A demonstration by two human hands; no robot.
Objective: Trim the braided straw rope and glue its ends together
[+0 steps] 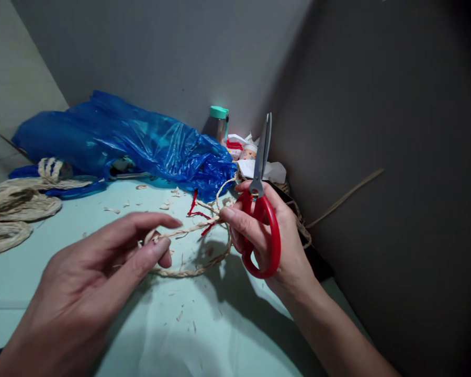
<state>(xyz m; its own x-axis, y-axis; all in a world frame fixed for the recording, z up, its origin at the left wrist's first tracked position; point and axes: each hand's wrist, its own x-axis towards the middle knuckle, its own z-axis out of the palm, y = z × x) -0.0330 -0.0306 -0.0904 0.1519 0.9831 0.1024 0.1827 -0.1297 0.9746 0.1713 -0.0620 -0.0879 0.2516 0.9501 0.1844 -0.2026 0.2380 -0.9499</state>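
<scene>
My left hand (98, 277) pinches one end of a twisted straw cord (188, 269) between thumb and fingers, just above the pale green table (204, 335). My right hand (267, 235) holds red-handled scissors (264, 209) with the closed blades pointing up, and its fingertips also pinch the same cord further along. Between the two hands the cord sags in a loop onto the table. Red strands (198, 212) are tangled into the cord near my right fingers.
A crumpled blue plastic bag (121, 139) lies at the back. Coils of straw braid (11, 209) sit at the left edge. A green-capped jar (217, 123) and small packets (245, 152) stand in the corner. Straw scraps (141, 201) litter the table; a grey wall (377, 157) stands at right.
</scene>
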